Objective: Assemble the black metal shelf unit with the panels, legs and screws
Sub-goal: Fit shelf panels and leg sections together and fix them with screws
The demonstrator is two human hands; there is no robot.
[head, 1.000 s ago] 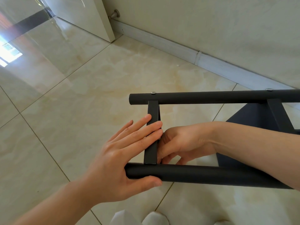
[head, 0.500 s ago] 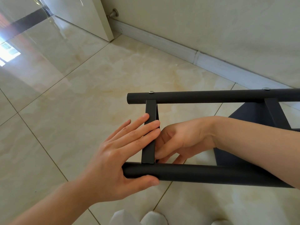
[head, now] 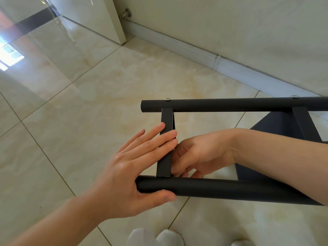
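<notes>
The shelf frame is lying on its side over the tiled floor (head: 106,96), filling the 3 to 5 o'clock part of the view. Its near leg (head: 221,189) and far leg (head: 230,104) are running parallel, left to right, joined by a flat panel edge (head: 166,144) standing between them. A second panel (head: 284,126) is sitting farther toward 3 o'clock. Two screws (head: 167,99) are showing on top of the far leg.

The left hand (head: 131,173) is bracing the frame: its straight fingers (head: 159,139) are lying flat across the panel edge, while the thumb is pressing under the near leg's end. The right hand (head: 198,155) is reaching in from 3 o'clock, just behind the panel edge, its fingers curling toward the panel; what they are pinching, if anything, I cannot tell.

A door (head: 92,16) and baseboard (head: 195,48) are lying toward 12 o'clock.
</notes>
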